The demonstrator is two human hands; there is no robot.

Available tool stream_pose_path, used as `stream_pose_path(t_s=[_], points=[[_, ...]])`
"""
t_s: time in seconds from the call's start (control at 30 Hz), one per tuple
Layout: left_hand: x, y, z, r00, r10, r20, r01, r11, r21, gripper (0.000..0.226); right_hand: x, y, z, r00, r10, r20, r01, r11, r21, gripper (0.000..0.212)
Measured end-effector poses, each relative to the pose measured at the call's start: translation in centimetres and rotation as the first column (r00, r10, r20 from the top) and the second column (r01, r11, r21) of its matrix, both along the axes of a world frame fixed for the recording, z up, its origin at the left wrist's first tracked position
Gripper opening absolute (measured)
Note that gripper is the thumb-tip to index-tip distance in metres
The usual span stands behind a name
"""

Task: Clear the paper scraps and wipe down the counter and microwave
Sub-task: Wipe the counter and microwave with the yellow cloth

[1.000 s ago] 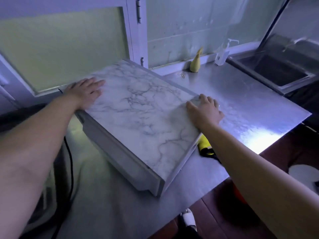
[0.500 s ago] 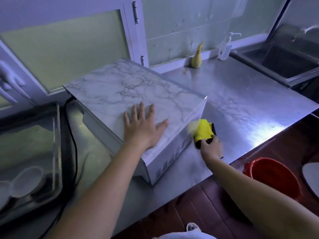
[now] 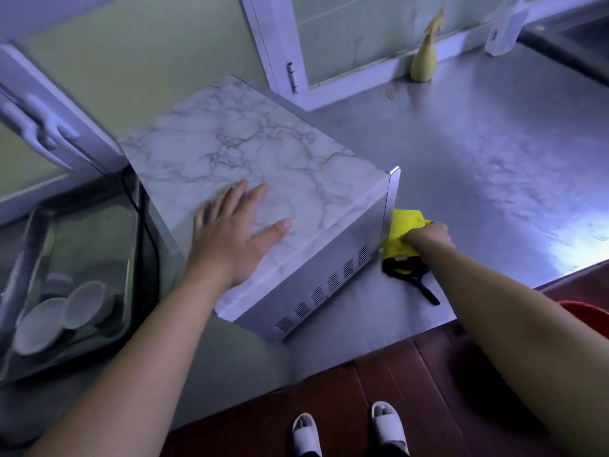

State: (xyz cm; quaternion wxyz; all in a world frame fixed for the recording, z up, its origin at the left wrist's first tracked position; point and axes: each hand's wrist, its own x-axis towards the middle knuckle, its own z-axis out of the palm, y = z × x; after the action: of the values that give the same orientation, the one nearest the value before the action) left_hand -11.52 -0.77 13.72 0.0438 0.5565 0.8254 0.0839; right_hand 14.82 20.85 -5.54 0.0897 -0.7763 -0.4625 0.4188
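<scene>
The microwave (image 3: 263, 179) sat skewed on the steel counter (image 3: 478, 143), its vented side turned toward the person and its marbled top bare. That angle seemed to be what exposed the side panel and the near right corner for wiping.

The yellow cloth (image 3: 403, 232) was bunched against that corner, low down where the casing met the counter. The right hand (image 3: 426, 234) was closed over it. Its fingertips were hidden in the folds, but it looked clamped on the cloth, pressing it into the corner. A black strap (image 3: 410, 275) trailed from under the cloth across the counter toward the edge. Whether it belonged to the cloth could not be told.

The left hand (image 3: 234, 232) lay flat on the top with fingers spread and held nothing. It was most likely there to brace the microwave so that the rubbing did not push it along the smooth steel.

A black cord (image 3: 140, 209) ran down behind the microwave's far left corner. Beside that stood a metal tray (image 3: 131, 275) holding pale bowls (image 3: 84, 303). A red bucket (image 3: 590, 313) showed below the counter edge at the right. No paper scraps were plainly visible, so the wiping appeared to be the step in hand.
</scene>
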Motion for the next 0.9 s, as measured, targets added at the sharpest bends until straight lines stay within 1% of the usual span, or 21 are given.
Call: stream_pose_path(t_s=[0.07,0.13,0.17,0.23,0.3,0.37,0.43,0.5,0.57,0.63,0.7,0.73,0.83,0.9], points=[[0.2,0.0,0.3,1.0,0.01,0.016,-0.009,1.0,-0.008,0.091,0.6,0.2,0.5,0.991,0.022,-0.128,-0.024,1.0,-0.013,0.046],[0.5,-0.1,0.5,0.999,0.014,0.029,-0.013,1.0,-0.017,0.092,1.0,-0.7,0.9,0.972,-0.026,-0.235,0.033,0.999,0.025,0.037],[0.6,-0.1,0.6,0.999,0.016,0.036,-0.015,1.0,-0.02,0.092,1.0,-1.3,1.1,0.951,-0.065,-0.303,0.079,0.996,0.033,0.036],[0.6,-0.2,0.7,0.999,0.024,0.044,-0.023,0.999,-0.024,0.09,1.5,-3.2,1.4,0.873,-0.171,-0.457,0.186,0.982,-0.012,0.037],[0.6,-0.3,0.6,0.999,0.033,0.041,-0.033,0.999,-0.016,0.087,2.6,-5.2,1.9,0.797,-0.23,-0.559,0.237,0.97,-0.061,0.036],[0.6,-0.3,0.5,0.999,0.037,0.034,-0.037,0.999,-0.011,0.09,4.0,-7.0,3.0,0.73,-0.214,-0.649,0.23,0.971,-0.062,0.035],[0.5,-0.3,0.4,0.999,0.035,0.026,-0.035,0.999,-0.01,0.093,5.2,-8.1,4.8,0.682,-0.134,-0.719,0.196,0.981,0.003,0.043],[0.5,-0.3,0.4,0.999,0.033,0.018,-0.033,0.999,-0.005,0.094,6.0,-8.3,7.3,0.664,-0.067,-0.745,0.187,0.979,0.08,0.049],[0.4,-0.3,0.3,0.999,0.031,0.013,-0.031,1.0,0.002,0.093,6.4,-8.0,10.1,0.642,0.005,-0.767,0.224,0.955,0.193,0.041],[0.4,-0.3,0.1,1.0,0.028,0.01,-0.028,1.0,0.012,0.093,5.9,-7.7,13.1,0.64,0.084,-0.764,0.282,0.899,0.336,0.032],[0.4,-0.2,0.1,1.0,0.022,0.008,-0.022,1.0,0.023,0.093,4.3,-7.4,15.1,0.67,0.137,-0.73,0.335,0.822,0.461,0.021],[0.4,-0.1,0.2,1.0,0.022,0.009,-0.022,0.999,0.025,0.093,2.9,-7.4,15.6,0.67,0.155,-0.726,0.347,0.8,0.49,0.016],[0.5,-0.1,0.3,1.0,0.03,0.006,-0.03,0.999,0.029,0.094,-2.1,-8.9,15.3,0.67,0.193,-0.717,0.332,0.786,0.522,0.008],[0.5,-0.1,0.4,0.999,0.031,0.004,-0.032,0.999,0.035,0.093,-4.6,-10.1,14.9,0.662,0.141,-0.736,0.394,0.769,0.503,0.006]])
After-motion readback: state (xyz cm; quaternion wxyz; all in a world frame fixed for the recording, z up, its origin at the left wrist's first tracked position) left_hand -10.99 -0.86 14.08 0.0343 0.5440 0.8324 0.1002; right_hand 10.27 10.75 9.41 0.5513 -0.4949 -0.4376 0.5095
